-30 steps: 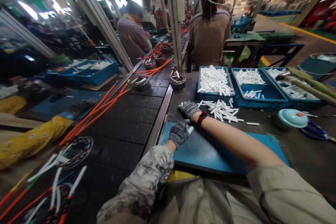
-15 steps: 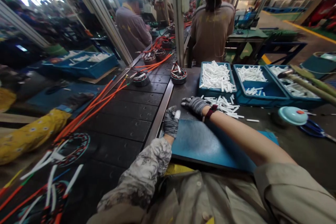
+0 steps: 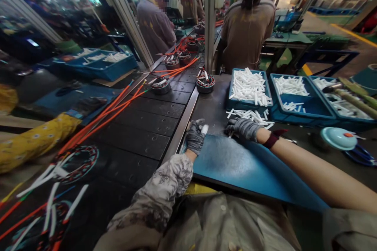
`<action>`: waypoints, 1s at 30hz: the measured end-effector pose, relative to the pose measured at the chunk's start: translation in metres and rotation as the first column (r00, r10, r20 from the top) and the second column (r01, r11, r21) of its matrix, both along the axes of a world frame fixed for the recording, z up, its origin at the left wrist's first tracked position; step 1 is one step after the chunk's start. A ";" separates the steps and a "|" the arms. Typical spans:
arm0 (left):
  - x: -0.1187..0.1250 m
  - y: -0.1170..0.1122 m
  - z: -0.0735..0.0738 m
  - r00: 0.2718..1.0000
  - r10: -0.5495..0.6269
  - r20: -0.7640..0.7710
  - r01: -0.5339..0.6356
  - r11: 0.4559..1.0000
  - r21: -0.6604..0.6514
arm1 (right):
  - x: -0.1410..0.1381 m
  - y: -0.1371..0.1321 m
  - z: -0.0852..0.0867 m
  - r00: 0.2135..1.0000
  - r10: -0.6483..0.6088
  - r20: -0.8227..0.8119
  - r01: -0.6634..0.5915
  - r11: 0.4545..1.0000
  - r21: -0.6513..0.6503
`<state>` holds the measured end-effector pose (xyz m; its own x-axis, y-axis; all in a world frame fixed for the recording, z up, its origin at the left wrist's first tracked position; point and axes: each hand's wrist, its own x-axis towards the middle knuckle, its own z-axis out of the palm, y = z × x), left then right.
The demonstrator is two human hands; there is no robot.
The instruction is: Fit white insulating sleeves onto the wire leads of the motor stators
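My left hand (image 3: 196,137), in a grey striped glove with a white-tipped thumb, rests by the left edge of the blue mat (image 3: 228,157), next to the metal rail. Its thumb stands apart from the fingers, and nothing shows in it. My right hand (image 3: 245,128), gloved likewise, is at the mat's far edge with its fingers bent down. Something small and pale shows at those fingertips; I cannot make out what. Just beyond it lies a loose pile of short white tubes (image 3: 253,116). Behind the pile stands a blue bin (image 3: 250,104) heaped with such tubes.
More blue bins (image 3: 306,115) stand at the right, near a light-blue lidded bowl (image 3: 338,138) and blue-handled scissors (image 3: 361,155). Left runs a dark conveyor (image 3: 141,129) with wound stator coils (image 3: 160,85) and orange leads. A co-worker's yellow sleeve (image 3: 38,137) reaches in from the left.
My right hand has drawn back and rightward from the bare tabletop to the mat's far edge, its fingers now bent. My left hand stays by the rail. The view has shifted slightly.
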<state>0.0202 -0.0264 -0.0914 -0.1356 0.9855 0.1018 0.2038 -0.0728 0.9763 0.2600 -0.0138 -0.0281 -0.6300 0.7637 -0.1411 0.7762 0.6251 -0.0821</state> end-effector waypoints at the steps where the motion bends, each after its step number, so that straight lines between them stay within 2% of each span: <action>1: 0.000 0.000 0.002 1.000 0.001 -0.003 -0.001 1.000 0.002 | 0.001 -0.003 -0.001 1.000 0.010 0.025 -0.010 1.000 -0.002; 7: -0.003 -0.004 0.009 1.000 -0.006 -0.026 0.006 1.000 0.003 | 0.002 -0.009 -0.005 0.988 -0.052 0.147 0.046 0.998 0.050; 11: -0.003 -0.005 0.013 0.999 -0.024 -0.037 0.024 1.000 -0.011 | 0.005 -0.007 -0.002 0.976 -0.111 0.186 0.100 0.993 0.067; 18: -0.002 -0.006 0.018 0.998 -0.046 -0.039 0.045 0.999 -0.023 | -0.009 -0.003 0.003 0.980 -0.078 0.184 0.077 0.997 0.010; 21: 0.000 -0.007 0.018 0.999 -0.039 -0.015 0.039 0.999 -0.025 | -0.011 -0.003 0.006 0.960 -0.192 0.205 0.184 0.981 0.058; 23: 0.001 -0.007 0.016 1.000 -0.028 0.009 0.028 0.999 -0.025 | -0.012 -0.004 0.011 0.927 -0.311 0.207 0.289 0.948 0.131; 25: 0.002 -0.005 0.014 0.999 -0.014 0.036 0.014 1.000 -0.024 | -0.016 -0.004 0.016 0.910 -0.370 0.186 0.340 0.924 0.175; 27: 0.002 -0.004 0.013 0.998 0.002 0.066 0.000 1.000 -0.025 | -0.027 -0.003 0.019 0.930 -0.335 0.153 0.312 0.937 0.156; 30: 0.002 -0.005 0.010 0.992 0.029 0.119 -0.026 0.999 -0.027 | -0.047 0.003 0.015 0.970 -0.213 0.119 0.210 0.977 0.040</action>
<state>0.0220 -0.0310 -0.0809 -0.1719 0.9834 0.0587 0.0874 -0.0442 0.9952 0.2135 -0.0111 -0.0128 -0.4330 0.8823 -0.1846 0.8941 0.4463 0.0360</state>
